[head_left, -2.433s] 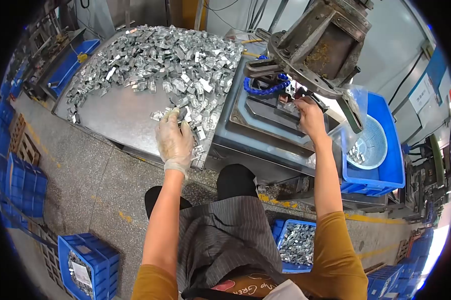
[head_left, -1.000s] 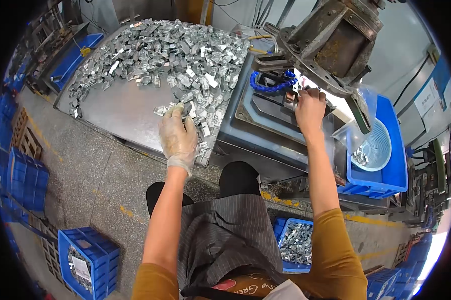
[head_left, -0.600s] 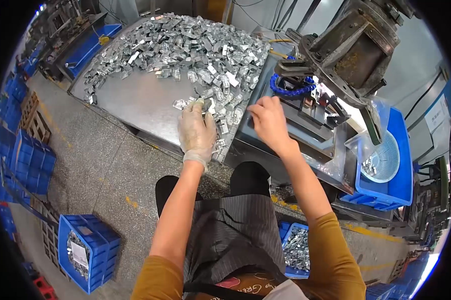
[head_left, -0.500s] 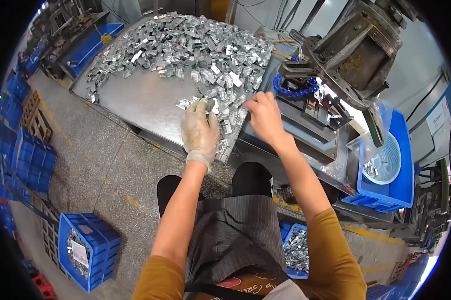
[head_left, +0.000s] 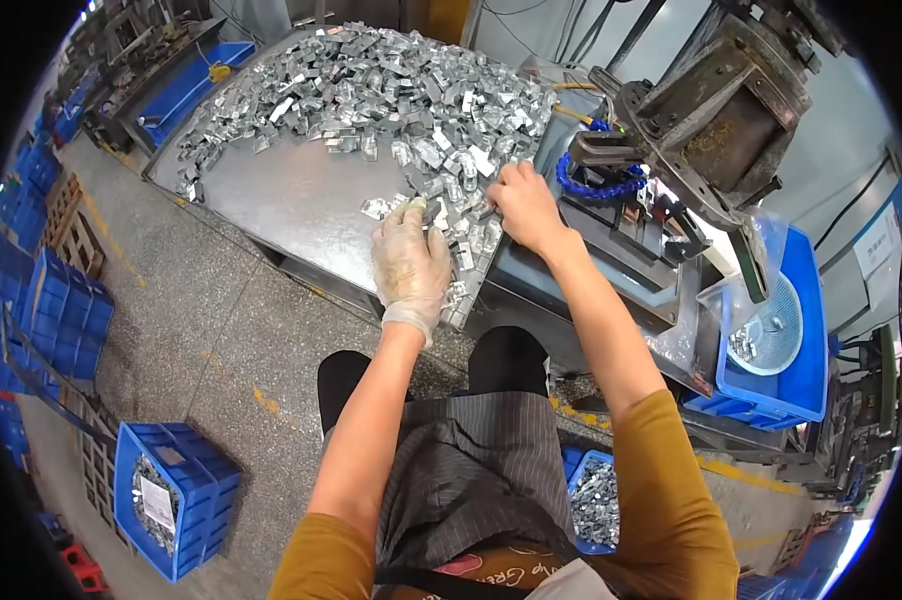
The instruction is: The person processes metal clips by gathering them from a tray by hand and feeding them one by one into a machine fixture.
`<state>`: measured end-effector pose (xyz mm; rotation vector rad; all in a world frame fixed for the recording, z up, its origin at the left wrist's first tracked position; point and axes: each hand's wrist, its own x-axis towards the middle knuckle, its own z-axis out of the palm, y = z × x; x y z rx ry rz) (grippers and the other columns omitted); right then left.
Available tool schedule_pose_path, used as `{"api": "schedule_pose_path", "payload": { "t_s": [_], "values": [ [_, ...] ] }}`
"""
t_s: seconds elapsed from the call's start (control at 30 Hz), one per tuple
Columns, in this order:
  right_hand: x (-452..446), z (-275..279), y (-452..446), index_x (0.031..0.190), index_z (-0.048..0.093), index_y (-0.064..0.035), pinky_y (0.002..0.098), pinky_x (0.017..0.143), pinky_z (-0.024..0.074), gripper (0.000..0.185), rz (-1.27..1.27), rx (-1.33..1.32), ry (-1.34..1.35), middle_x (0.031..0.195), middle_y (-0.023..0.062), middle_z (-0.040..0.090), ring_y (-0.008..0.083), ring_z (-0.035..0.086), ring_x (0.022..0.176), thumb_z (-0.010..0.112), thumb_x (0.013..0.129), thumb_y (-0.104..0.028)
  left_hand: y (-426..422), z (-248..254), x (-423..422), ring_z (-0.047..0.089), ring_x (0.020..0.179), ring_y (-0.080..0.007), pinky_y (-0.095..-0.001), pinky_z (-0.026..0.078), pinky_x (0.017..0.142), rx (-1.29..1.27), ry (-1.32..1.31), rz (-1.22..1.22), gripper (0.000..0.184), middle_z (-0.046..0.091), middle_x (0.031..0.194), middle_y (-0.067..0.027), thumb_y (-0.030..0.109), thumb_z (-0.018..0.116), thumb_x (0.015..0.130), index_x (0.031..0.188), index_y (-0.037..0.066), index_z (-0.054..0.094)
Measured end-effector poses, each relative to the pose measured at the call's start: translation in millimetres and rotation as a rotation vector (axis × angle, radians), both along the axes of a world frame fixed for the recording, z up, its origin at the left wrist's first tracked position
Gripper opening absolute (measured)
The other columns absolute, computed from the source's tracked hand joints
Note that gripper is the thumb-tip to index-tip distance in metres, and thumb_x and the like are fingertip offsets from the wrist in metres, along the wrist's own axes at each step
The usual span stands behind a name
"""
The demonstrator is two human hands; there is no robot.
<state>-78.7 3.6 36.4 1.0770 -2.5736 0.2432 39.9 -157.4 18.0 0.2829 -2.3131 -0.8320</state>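
My left hand (head_left: 411, 268), in a thin translucent glove, rests on the near end of a heap of small silvery metal parts (head_left: 401, 85). Its fingers are bent down among the parts. One metal part (head_left: 375, 208) lies just left of its fingertips, and others show by the thumb. What it grips, if anything, is hidden. My bare right hand (head_left: 527, 205) is at the right edge of the metal table (head_left: 281, 195), its fingers curled together beside the parts. Whatever those fingers pinch is too small or covered to make out.
Right of the table stands a machine (head_left: 716, 110) with a blue segmented hose (head_left: 596, 185). A blue bin (head_left: 816, 300) holds a light-blue basket (head_left: 776, 345) with some parts. Another blue crate (head_left: 211, 500) stands on the floor at left, and a parts-filled bin (head_left: 596, 500) beside my legs.
My right hand has moved slightly up in view and turned its fingers in against the table's edge. My left hand stays at the parts; the whole view has shifted a little.
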Motion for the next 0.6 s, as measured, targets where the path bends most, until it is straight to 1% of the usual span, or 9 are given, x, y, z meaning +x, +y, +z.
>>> {"api": "schedule_pose_path", "payload": {
  "t_s": [0.07, 0.1, 0.23, 0.33, 0.4, 0.47, 0.53, 0.57, 0.6],
  "values": [
    [6.0, 3.1, 4.4, 0.083, 0.068, -0.0047, 0.042, 0.084, 0.0451, 0.013, 0.037, -0.018, -0.01, 0.102, 0.0108, 0.058, 0.0332, 0.05, 0.104, 0.063, 0.072, 0.001, 0.1, -0.3, -1.1, 0.057, 0.107, -0.0371, -0.0442, 0.043, 0.097, -0.001, -0.005, 0.004, 0.036, 0.062, 0.117, -0.0188, 0.012, 0.064, 0.083, 0.118, 0.003, 0.062],
    [9.3, 2.7, 7.7, 0.088, 0.066, -0.005, 0.0425, 0.086, 0.0433, 0.015, 0.046, -0.041, 0.029, 0.102, 0.0107, 0.057, 0.0336, 0.049, 0.102, 0.064, 0.074, 0.0, 0.1, 0.0, -1.1, 0.057, 0.107, -0.0372, -0.0442, 0.044, 0.096, -0.004, -0.009, 0.005, 0.036, 0.062, 0.117, -0.0189, 0.012, 0.064, 0.083, 0.118, 0.003, 0.062],
    [33.7, 9.0, 34.2, 0.09, 0.061, -0.0053, 0.044, 0.088, 0.04, 0.013, 0.007, -0.281, 0.029, 0.101, 0.0126, 0.056, 0.0352, 0.048, 0.099, 0.064, 0.079, 0.0, -0.4, 0.0, -1.3, 0.057, 0.106, -0.0369, -0.0443, 0.044, 0.094, 0.004, -0.021, 0.002, 0.035, 0.063, 0.116, -0.0188, 0.012, 0.064, 0.083, 0.117, 0.004, 0.063],
    [57.0, 20.6, 61.9, 0.09, 0.06, -0.0054, 0.0435, 0.087, 0.0391, 0.012, -0.083, -0.398, 0.064, 0.102, 0.0126, 0.056, 0.0348, 0.048, 0.097, 0.063, 0.08, -0.001, 0.0, 1.8, 0.3, 0.058, 0.106, -0.0367, -0.0438, 0.045, 0.094, 0.004, -0.009, 0.004, 0.034, 0.063, 0.115, -0.0186, 0.012, 0.064, 0.084, 0.116, 0.003, 0.063],
    [65.1, 26.7, 87.8, 0.091, 0.059, -0.0048, 0.0426, 0.086, 0.0383, 0.011, -0.142, -0.408, 0.092, 0.099, 0.0127, 0.056, 0.0343, 0.048, 0.096, 0.063, 0.081, 0.0, 0.0, -0.8, -1.4, 0.057, 0.108, -0.0366, -0.0433, 0.044, 0.096, 0.018, 0.003, 0.002, 0.032, 0.063, 0.115, -0.0183, 0.012, 0.062, 0.085, 0.116, 0.003, 0.063],
    [73.6, 32.5, 110.5, 0.092, 0.058, -0.0049, 0.0423, 0.086, 0.0369, 0.01, -0.252, -0.455, 0.144, 0.096, 0.0134, 0.056, 0.034, 0.049, 0.095, 0.062, 0.084, -0.001, -0.1, -2.9, -1.9, 0.057, 0.109, -0.0367, -0.0433, 0.044, 0.097, 0.016, 0.001, -0.006, 0.032, 0.063, 0.115, -0.0183, 0.013, 0.062, 0.086, 0.116, 0.003, 0.063],
    [75.9, 37.5, 132.8, 0.092, 0.058, -0.0051, 0.0424, 0.086, 0.0369, 0.009, -0.336, -0.431, 0.236, 0.097, 0.0128, 0.056, 0.0338, 0.049, 0.095, 0.062, 0.085, -0.002, 1.4, -1.4, -0.3, 0.056, 0.109, -0.0368, -0.044, 0.044, 0.097, 0.004, -0.02, -0.005, 0.033, 0.062, 0.116, -0.0184, 0.014, 0.061, 0.086, 0.117, 0.003, 0.062],
    [78.8, 40.0, 141.3, 0.093, 0.059, -0.0045, 0.0435, 0.087, 0.0374, 0.008, -0.443, -0.423, 0.226, 0.099, 0.0143, 0.056, 0.0345, 0.049, 0.098, 0.062, 0.086, -0.003, 1.0, -2.7, -0.4, 0.055, 0.109, -0.0366, -0.0446, 0.043, 0.097, -0.001, -0.015, -0.009, 0.034, 0.061, 0.115, -0.0183, 0.014, 0.062, 0.085, 0.117, 0.004, 0.062],
    [79.3, 39.7, 149.0, 0.094, 0.06, -0.0042, 0.044, 0.088, 0.0377, 0.009, -0.496, -0.4, 0.259, 0.1, 0.015, 0.057, 0.0351, 0.049, 0.099, 0.063, 0.085, -0.003, 0.4, -3.1, -0.2, 0.055, 0.108, -0.0363, -0.0452, 0.043, 0.096, -0.007, -0.012, -0.01, 0.035, 0.061, 0.115, -0.0182, 0.014, 0.062, 0.085, 0.118, 0.004, 0.062]
  ]
}}
